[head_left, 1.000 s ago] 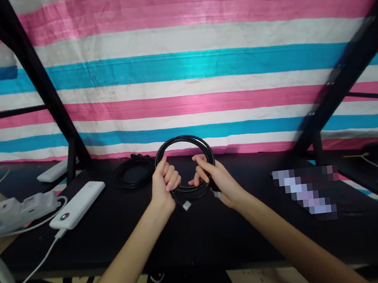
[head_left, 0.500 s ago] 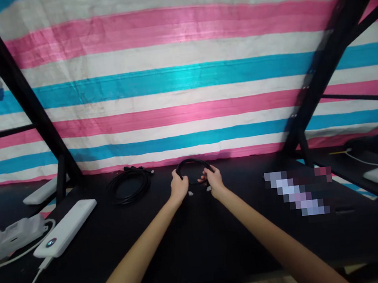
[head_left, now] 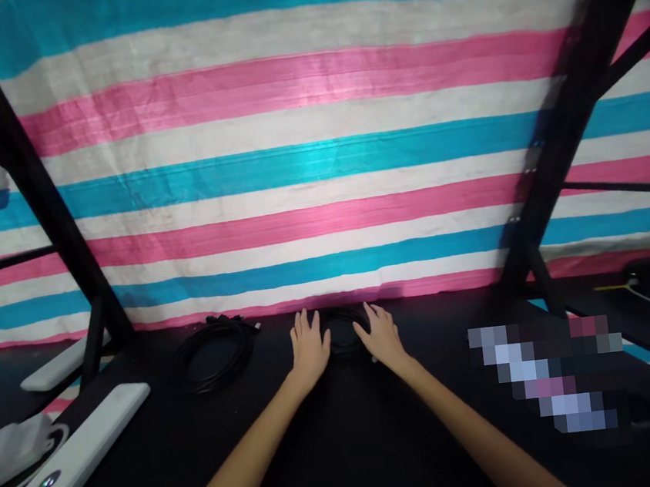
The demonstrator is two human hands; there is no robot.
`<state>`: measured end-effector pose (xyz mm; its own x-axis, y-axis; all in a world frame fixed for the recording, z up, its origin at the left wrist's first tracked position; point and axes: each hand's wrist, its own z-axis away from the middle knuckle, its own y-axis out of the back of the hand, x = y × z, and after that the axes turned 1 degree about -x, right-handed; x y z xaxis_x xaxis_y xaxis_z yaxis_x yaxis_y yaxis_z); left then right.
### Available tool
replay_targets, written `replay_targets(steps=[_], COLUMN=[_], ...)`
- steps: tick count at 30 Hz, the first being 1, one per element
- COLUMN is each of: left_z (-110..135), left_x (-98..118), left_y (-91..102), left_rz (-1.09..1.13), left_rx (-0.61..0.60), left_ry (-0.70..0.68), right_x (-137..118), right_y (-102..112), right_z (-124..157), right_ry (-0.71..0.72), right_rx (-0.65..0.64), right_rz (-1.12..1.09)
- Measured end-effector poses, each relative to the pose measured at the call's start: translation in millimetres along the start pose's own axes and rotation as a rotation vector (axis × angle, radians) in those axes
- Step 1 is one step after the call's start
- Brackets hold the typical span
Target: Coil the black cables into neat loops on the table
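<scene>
Black cable coil (head_left: 344, 347): lies on the black tabletop (head_left: 347, 450), near its back edge, between the two hands; dark on dark, strands hard to separate.
Left hand (head_left: 311, 348): back upward, fingers spread and pointing away; thumb at the coil's left side; grips nothing.
Right hand (head_left: 382, 339): likewise spread, thumb and index reaching over the coil's right side; grips nothing. Contact with cable or tabletop: cannot tell for either hand.
Hands, relative: apart, coil in the gap.
Pale connector tip (head_left: 374, 360): small, just beside the right hand.
Second cable coil (head_left: 212, 384): black, flat, left of the left hand, not touching it; light-coloured plug end at its upper right.
White oblong device (head_left: 90, 442): farther left, slanted, round dark spot near its near end, white lead attached.
Backdrop: striped sheet (head_left: 292, 154) in pink, blue, white.
</scene>
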<state>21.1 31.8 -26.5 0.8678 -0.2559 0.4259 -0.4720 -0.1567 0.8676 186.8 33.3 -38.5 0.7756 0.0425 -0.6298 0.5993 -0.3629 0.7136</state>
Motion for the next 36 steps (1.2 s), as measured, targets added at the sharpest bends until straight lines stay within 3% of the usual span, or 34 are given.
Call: replay_targets(steps=[4,7,14,21,28,31,36], left_z=[5.3,8.8,2.1,-9.1,-9.5,-7.1,-18.4], left_x=[-17.3,-20.5,-13.9,-13.1,-11.8,-9.8,-14.8], left_y=[18.1,12.5,-15.4,-15.3,-12.0,-4.0,2.0], left_rz=[-0.109,-0.139,-0.102,-0.061,-0.067,-0.062,-0.108], left_rx=[-0.177,-0.276,-0.227,-0.173,-0.181,-0.129,0.007], left_ry=[-0.481,-0.565,-0.512,-0.404,-0.367,-0.295,0.045], right_x=[6.4,5.9,0.4,0.3,-7.9,-9.0,1.8], right_y=[21.2,22.3,11.6,4.7,9.3,14.9,13.9], right_z=[16.4,26.0,23.8,10.6,15.7,9.6,-14.7], right_ry=[0.381,0.545,0.474,0.423,0.451,0.33,0.003], right_rx=[-0.181,-0.307,-0.351,-0.298,-0.295,-0.195,-0.094], right_rz=[0.154,0.31,0.392,0.374,0.31,0.312,0.351])
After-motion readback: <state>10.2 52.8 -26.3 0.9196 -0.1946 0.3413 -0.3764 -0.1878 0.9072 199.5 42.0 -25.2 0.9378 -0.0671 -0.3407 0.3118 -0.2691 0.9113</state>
